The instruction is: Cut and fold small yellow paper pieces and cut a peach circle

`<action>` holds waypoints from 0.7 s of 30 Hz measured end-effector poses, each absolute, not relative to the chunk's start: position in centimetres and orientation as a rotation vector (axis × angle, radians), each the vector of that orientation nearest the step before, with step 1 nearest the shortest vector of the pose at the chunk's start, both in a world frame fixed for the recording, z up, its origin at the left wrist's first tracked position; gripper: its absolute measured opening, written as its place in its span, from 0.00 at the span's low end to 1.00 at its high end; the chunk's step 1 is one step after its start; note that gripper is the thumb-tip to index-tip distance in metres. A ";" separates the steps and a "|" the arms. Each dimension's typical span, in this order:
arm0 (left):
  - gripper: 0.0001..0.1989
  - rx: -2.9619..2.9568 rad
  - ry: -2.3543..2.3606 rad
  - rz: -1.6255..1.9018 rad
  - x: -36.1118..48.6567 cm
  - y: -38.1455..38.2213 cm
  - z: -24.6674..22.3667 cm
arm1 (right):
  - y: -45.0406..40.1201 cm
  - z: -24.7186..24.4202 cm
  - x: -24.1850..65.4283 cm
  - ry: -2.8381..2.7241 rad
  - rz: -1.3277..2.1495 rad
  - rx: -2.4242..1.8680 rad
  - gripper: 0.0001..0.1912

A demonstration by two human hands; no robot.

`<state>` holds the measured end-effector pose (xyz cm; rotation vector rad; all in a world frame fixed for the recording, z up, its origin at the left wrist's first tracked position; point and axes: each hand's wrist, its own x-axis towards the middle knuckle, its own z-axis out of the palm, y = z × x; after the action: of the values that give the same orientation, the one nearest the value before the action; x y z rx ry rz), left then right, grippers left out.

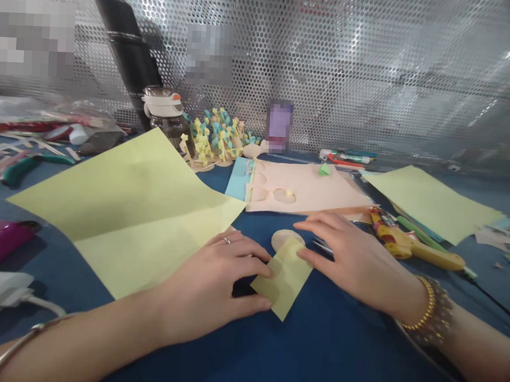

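Note:
A small rectangle of yellow paper (283, 279) lies at a slant on the blue tabletop, overlapping a round cream paper disc (283, 238). At its left edge my left hand (230, 274) holds it, index finger and thumb on the paper, the other fingers bent behind. My right hand (349, 254) hovers over the right side with fingers spread. Its thumb tip touches or nearly touches the paper's upper right corner; the index fingertip reaches past the disc. Beside my left hand rests a large yellow sheet (140, 191), creased and lifted at its edges.
Behind are a cream sheet with cut-out holes (314, 185), paper flowers (217, 136) and a bottle (165, 111). On the right are a yellow glue gun (421, 249) and stacked paper (432, 201). Green-handled pliers (32, 164), a magenta tool (5, 242) and a white plug (3, 292) lie left.

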<state>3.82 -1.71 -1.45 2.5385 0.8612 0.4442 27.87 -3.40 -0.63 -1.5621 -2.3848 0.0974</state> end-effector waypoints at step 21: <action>0.27 2.373 1.054 0.482 3.8 -2.3 -0.8 | -3.4 -0.2 26.9 -2.093 0.363 -1.287 0.03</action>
<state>3.78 -2.31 -0.77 2.3727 1.0545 0.4823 26.89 -3.38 -0.18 -1.2873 -2.0932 0.3631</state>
